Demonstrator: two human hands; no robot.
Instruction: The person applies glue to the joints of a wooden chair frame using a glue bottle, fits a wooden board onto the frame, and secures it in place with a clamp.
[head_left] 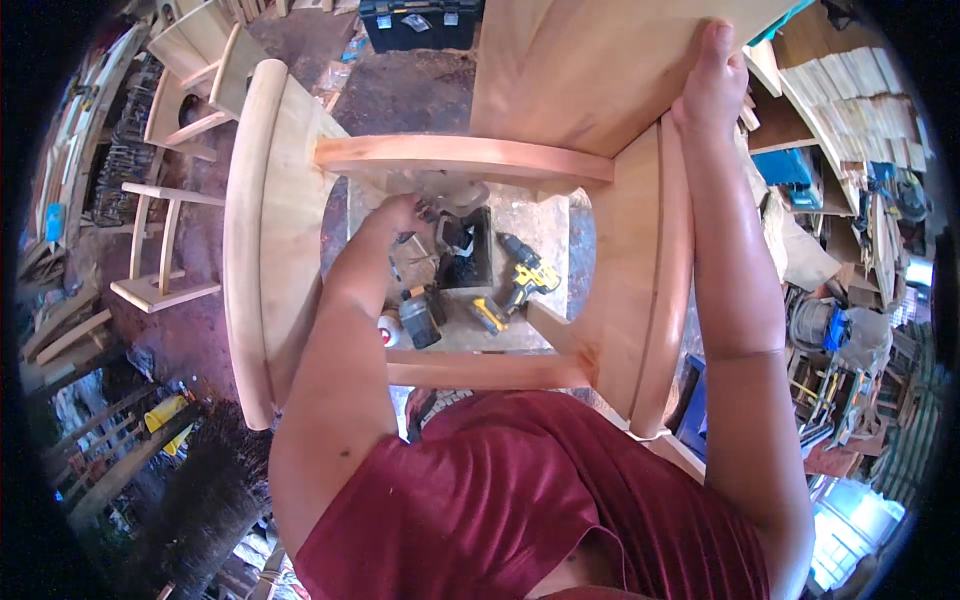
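Observation:
A pale wooden furniture frame stands around my work area, with two broad side pieces and a curved crossbar. My right hand grips the edge of a large flat wooden panel tilted up at the frame's far right. Through the frame's opening, my left hand reaches down with curled fingers beside a cloudy clear plastic container. What those fingers hold, if anything, I cannot make out. Close by is an open dark box with something dark and shiny inside.
A yellow-and-black cordless drill lies on the work surface, near a yellow-and-black battery-like piece and a dark block-shaped item. A black toolbox stands beyond. Wooden chair frames are at left; stacked boards at right.

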